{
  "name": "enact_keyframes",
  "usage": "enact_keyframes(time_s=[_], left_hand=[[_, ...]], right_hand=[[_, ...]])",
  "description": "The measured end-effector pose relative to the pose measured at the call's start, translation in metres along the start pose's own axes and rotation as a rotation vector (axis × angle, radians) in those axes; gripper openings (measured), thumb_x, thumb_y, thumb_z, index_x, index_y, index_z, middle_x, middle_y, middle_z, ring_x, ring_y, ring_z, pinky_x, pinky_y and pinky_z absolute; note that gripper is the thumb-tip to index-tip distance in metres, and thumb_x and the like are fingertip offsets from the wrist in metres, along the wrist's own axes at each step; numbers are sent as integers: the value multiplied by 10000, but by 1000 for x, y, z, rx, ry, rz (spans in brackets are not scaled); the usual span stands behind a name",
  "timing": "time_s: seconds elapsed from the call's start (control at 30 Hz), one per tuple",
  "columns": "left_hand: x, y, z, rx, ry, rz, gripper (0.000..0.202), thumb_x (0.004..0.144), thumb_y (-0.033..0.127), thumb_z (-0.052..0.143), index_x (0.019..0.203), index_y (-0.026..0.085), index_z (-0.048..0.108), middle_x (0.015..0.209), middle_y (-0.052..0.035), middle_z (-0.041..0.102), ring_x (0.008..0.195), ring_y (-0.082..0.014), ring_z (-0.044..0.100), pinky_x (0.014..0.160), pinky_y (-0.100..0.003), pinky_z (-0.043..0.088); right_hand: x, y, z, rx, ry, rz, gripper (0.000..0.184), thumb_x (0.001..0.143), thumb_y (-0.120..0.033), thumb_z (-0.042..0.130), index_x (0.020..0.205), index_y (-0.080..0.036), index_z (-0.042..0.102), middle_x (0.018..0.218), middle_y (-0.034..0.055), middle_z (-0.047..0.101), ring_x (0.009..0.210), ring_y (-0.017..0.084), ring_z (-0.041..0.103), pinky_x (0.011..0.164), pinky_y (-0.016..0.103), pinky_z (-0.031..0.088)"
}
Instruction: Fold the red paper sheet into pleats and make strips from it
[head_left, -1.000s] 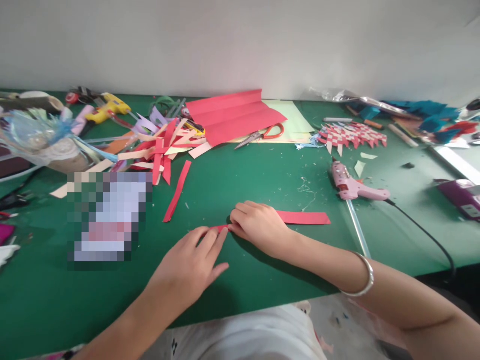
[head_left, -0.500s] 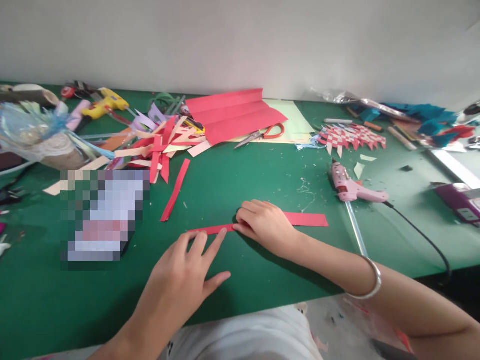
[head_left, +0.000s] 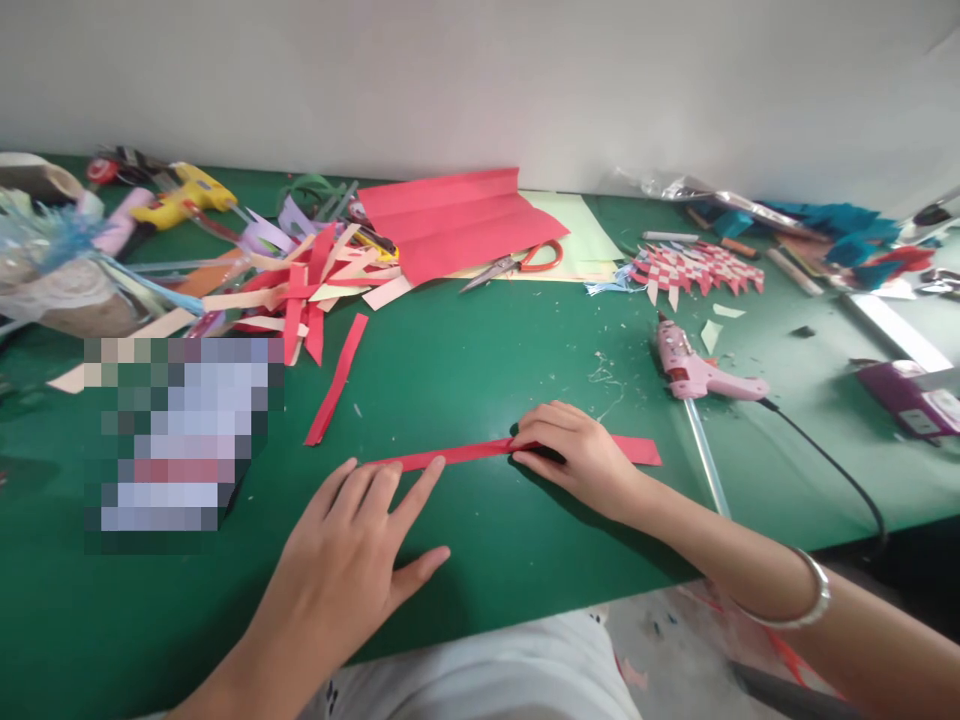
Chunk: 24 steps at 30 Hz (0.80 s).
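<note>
A long red paper strip (head_left: 472,454) lies across the green table in front of me, narrow on the left and wider at its right end. My left hand (head_left: 352,530) is open, its fingers spread and their tips resting on the strip's left part. Near the strip's right part, my right hand (head_left: 574,450) has thumb and fingers closed on the paper, where the strip looks folded over lengthwise. The hand hides a piece of it. Another red paper strip (head_left: 337,380), shorter, lies apart, beyond my left hand.
A pink glue gun (head_left: 697,375) with a clear stick and cord lies at right. Scissors (head_left: 510,268) touch a red sheet (head_left: 457,225) at the back. Left are a pile of paper strips (head_left: 300,290), a yellow glue gun (head_left: 187,195) and a pixelated area (head_left: 187,430).
My right hand has slid right along the strip, so more narrow red paper shows between my hands. The left hand stays on the strip. The view has shifted slightly.
</note>
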<state>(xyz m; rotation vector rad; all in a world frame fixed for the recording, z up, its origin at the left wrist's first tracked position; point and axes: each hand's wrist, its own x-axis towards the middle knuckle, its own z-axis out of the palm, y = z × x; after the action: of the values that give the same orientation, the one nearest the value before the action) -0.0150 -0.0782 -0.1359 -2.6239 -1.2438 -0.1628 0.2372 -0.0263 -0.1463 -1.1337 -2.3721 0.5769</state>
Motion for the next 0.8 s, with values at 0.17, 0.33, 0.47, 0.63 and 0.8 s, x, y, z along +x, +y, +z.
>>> enact_keyframes(time_s=[0.17, 0.33, 0.47, 0.63, 0.8], left_hand=[[3, -4, 6, -93, 59, 85, 497, 856, 415, 434, 1211, 84, 544, 1066, -147, 596, 961, -272, 530, 903, -442, 391], [5, -8, 10, -185, 21, 113, 477, 867, 432, 421, 1232, 144, 525, 1150, -121, 585, 1005, -264, 542, 825, -392, 445], [5, -10, 9, -189, -7, 115, 509, 857, 475, 431, 1274, 190, 494, 1136, -101, 584, 984, -256, 542, 803, -385, 459], [4, -10, 7, -191, -19, 109, 576, 841, 527, 437, 1282, 160, 489, 1064, -110, 596, 923, -241, 546, 737, -349, 471], [3, -9, 7, -197, -1, 101, 613, 830, 561, 432, 1268, 138, 499, 1014, -116, 599, 893, -236, 544, 712, -337, 473]], right_hand=[[-3, 1, -3, 135, 43, 49, 142, 860, -222, 523, 759, -177, 611, 848, 38, 641, 801, 124, 576, 733, 259, 459], [-1, 1, -4, 129, 26, 49, 155, 858, -213, 524, 739, -179, 617, 839, 36, 637, 802, 122, 576, 735, 258, 465], [-2, 2, -4, 146, 14, 37, 154, 863, -232, 517, 766, -180, 626, 872, 52, 622, 836, 139, 567, 771, 288, 466], [-4, 4, -6, 144, -9, 37, 133, 863, -216, 518, 799, -177, 629, 886, 51, 614, 854, 135, 558, 784, 280, 462], [-5, 5, -5, 126, -2, 10, 131, 864, -205, 516, 799, -171, 624, 878, 48, 616, 844, 129, 551, 779, 273, 458]])
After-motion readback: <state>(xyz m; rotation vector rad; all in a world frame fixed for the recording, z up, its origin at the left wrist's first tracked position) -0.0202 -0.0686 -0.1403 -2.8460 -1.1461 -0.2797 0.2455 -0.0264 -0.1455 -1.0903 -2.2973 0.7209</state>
